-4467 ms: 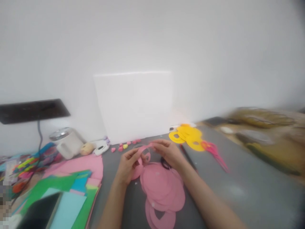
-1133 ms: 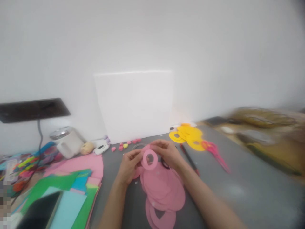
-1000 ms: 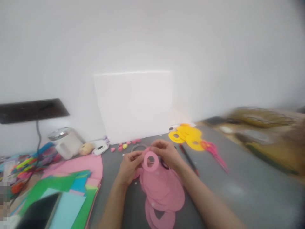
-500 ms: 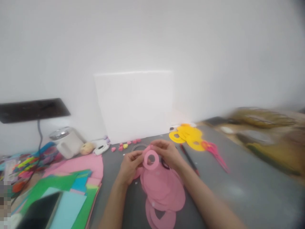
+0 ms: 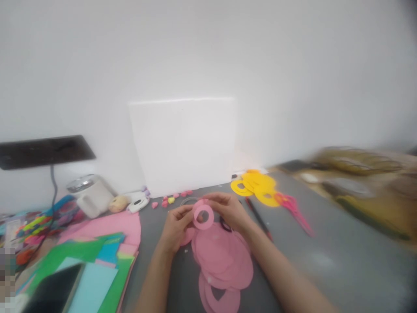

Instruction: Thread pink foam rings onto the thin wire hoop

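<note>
Between my two hands is a small pink paper ring [image 5: 196, 216], held above the grey table. My left hand [image 5: 176, 228] pinches its left side, and my right hand [image 5: 228, 211] has its fingers closed on its upper right edge. Below lies a heap of pink paper discs [image 5: 216, 256], with pink rings [image 5: 232, 300] at its lower end. Another pink piece [image 5: 186, 237] shows beside my left hand. A dark round object [image 5: 224, 224] is partly hidden by my right wrist.
Yellow paper rings [image 5: 267, 196], pink scissors [image 5: 296, 213] and a dark pencil [image 5: 259, 219] lie right. Coloured sheets [image 5: 78, 252] and a phone [image 5: 54, 289] are left. A white board [image 5: 185, 145] leans on the wall behind small hearts [image 5: 164, 203].
The small pink ring has shifted slightly left and tilted between my fingers. My right fingers have moved a little left; my left hand has hardly moved.
</note>
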Available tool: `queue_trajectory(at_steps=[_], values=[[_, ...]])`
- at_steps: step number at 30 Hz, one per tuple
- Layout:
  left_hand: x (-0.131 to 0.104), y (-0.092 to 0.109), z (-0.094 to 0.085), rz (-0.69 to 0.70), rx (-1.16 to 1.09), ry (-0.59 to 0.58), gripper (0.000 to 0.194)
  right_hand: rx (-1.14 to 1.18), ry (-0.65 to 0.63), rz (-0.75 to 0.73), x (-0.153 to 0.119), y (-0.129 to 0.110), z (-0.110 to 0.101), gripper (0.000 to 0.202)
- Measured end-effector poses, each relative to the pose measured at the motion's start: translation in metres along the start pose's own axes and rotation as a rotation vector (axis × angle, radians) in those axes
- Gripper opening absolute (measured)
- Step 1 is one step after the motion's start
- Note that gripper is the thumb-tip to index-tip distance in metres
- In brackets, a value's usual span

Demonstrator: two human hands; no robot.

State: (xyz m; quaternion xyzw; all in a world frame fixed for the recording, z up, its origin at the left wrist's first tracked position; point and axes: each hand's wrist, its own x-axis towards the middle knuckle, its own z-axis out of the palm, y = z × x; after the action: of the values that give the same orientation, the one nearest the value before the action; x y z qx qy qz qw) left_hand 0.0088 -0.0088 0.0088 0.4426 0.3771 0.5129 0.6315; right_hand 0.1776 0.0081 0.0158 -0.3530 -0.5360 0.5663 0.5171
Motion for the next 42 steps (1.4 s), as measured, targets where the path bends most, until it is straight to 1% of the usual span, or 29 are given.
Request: queue_trajectory(at_steps=[3,5,8,12,14,19,23,27,32,36,39,42], values=[[0.000,0.000,-0.001,-0.001,0.005,-0.010,0.024,0.013,0.027,-0.002,0.001,0.002,-0.001,0.021],[-0.001,0.000,0.000,-0.009,0.016,-0.017,0.023,0.016,0.022,-0.015,0.001,0.004,-0.002,0.019],[-0.002,0.001,0.001,-0.015,0.036,-0.030,0.023,0.007,0.014,-0.027,0.002,0.007,-0.003,0.019],[-0.001,-0.001,0.001,-0.017,0.037,-0.034,0.024,-0.007,0.039,-0.013,0.002,0.006,-0.002,0.020],[-0.001,-0.002,0.000,-0.016,0.025,-0.024,0.024,-0.016,0.042,-0.005,0.001,0.003,-0.001,0.019],[0.001,-0.002,-0.001,0.006,-0.010,0.019,0.023,-0.006,-0.007,0.012,-0.001,-0.003,-0.001,0.022],[0.000,0.001,0.002,-0.010,-0.019,0.026,0.024,0.015,0.018,0.023,0.000,-0.001,-0.001,0.022],[-0.001,0.001,0.002,-0.021,-0.019,-0.007,0.023,0.025,0.029,0.020,0.000,0.001,-0.002,0.018],[-0.002,-0.001,0.001,-0.014,0.014,-0.046,0.022,0.050,-0.010,-0.002,0.001,0.003,-0.003,0.016],[-0.002,-0.001,0.000,-0.012,0.035,-0.052,0.022,0.072,-0.034,-0.006,0.001,0.007,-0.003,0.021],[-0.001,-0.001,0.000,-0.017,0.038,-0.068,0.024,0.084,-0.030,-0.012,0.002,0.009,-0.001,0.025],[0.000,-0.001,0.000,-0.018,0.031,-0.067,0.025,0.076,-0.014,-0.028,0.003,0.010,0.000,0.025]])
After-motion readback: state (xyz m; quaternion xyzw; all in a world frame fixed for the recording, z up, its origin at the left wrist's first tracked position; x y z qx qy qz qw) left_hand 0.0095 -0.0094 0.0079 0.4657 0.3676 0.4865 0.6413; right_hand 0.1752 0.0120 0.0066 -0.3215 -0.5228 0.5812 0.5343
